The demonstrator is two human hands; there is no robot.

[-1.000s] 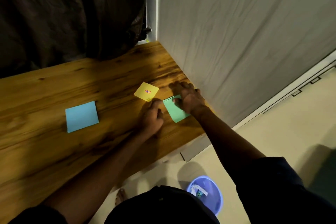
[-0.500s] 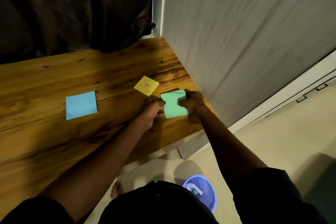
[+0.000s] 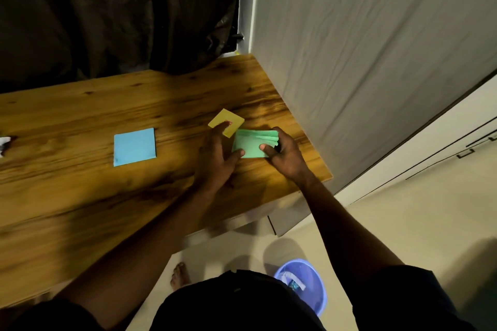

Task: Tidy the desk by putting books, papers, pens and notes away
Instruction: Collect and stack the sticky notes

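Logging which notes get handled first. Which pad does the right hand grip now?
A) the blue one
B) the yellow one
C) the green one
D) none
C: the right hand pinches the green pad, thumb on top, while the blue pad and yellow pad lie on the desk.

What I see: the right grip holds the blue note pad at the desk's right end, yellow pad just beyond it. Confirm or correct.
Wrong colour. In the head view the right grip holds the green note pad at the desk's right end, yellow pad just beyond it. The blue note pad lies further left, untouched.
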